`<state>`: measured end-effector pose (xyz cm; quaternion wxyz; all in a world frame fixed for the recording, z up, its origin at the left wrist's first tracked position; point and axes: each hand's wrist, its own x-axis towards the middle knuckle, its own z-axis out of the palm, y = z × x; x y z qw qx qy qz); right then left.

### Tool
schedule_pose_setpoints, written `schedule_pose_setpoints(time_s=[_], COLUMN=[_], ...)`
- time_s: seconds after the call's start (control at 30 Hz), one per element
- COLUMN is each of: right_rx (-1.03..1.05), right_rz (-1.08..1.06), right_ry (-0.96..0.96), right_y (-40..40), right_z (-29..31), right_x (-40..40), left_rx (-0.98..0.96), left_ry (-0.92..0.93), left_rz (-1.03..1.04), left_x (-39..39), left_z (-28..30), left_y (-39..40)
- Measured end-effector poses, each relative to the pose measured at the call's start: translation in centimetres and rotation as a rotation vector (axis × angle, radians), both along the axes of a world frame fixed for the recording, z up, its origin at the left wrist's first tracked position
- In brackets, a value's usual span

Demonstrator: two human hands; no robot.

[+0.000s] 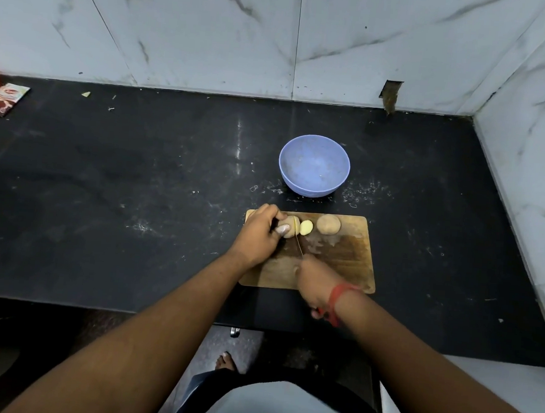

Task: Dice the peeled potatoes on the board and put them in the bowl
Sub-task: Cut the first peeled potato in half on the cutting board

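Head view, near to far. Bare foot [226,361] on the floor below the desk edge. Right hand [315,283], red thread band [337,299] at the wrist, fingers curled round the handle of a knife [299,244]; the handle was hidden inside the grip, and only the thin blade showed, running up and away from those fingers to the potato. Left hand [258,236], fingers bent over and holding down the potato being cut [287,228], fingertips pressed on its top just left of the blade. Cut slice [306,227], pale yellow face up, lay just right of the blade and of the left fingers. Whole peeled potato [328,224], untouched, stood further right of the slice, near the far edge. All three rested on the wooden cutting board [351,263], wet-stained at its middle, flat on the black desk [136,196]. Blue bowl [314,165] stood beyond the board, well ahead of both sets of fingers, upright, holding no potato pieces. Printed packet [3,98] lay far left of the left fingers at the desk's back. Marble-patterned wall [212,31] rose behind.
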<state>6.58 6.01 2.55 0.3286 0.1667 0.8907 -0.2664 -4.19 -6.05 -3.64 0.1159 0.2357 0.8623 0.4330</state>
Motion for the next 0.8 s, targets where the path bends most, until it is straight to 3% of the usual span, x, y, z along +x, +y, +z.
schedule_pose_setpoints(time_s=[0.13, 0.27, 0.43, 0.6, 0.8], right_rx=[-0.094, -0.265, -0.202, -0.147, -0.085], right_rz=[-0.150, -0.354, -0.282, -0.264, -0.288], right_ry=[-0.011, 0.105, 0.251, 0.200, 0.129], right_y=[2.0, 3.3, 0.6, -1.5, -1.9], right_z=[0.7, 3.1, 3.1, 2.5, 1.8], right_x=[4.3, 5.2, 2.3, 0.7, 0.1], left_rx=[-0.005, 0.010, 0.077, 0.122, 0.085], left_ry=[-0.012, -0.022, -0.069, -0.119, -0.043], left_rz=[-0.015, -0.002, 0.038, 0.078, 0.084], left_x=[0.0, 0.3, 0.5, 1.0, 1.0], left_z=[0.0, 0.0, 0.0, 0.0, -0.4], left_y=[-0.2, -0.4, -0.5, -0.5, -0.4])
